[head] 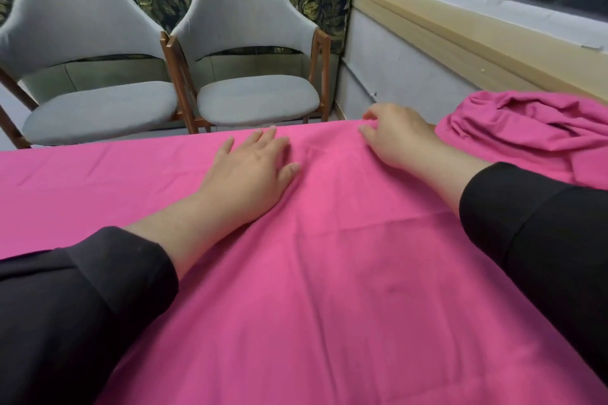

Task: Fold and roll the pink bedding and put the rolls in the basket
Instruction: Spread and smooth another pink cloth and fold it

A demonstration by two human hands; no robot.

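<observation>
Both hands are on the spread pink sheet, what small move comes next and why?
Probably draw the far edge toward you to start a fold: the left hand lies flat on the pink sheet, the right hand has fingers curled at that edge, and the sheet looks smooth.

A large pink sheet (329, 273) lies spread flat over the counter, with only a few soft creases. A second pink bedding piece (533, 128) sits crumpled at the far right, touching the sheet.

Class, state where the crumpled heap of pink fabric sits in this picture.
In the head view, the crumpled pink heap lies at the far right, just beyond the right hand, below the window sill.
</observation>
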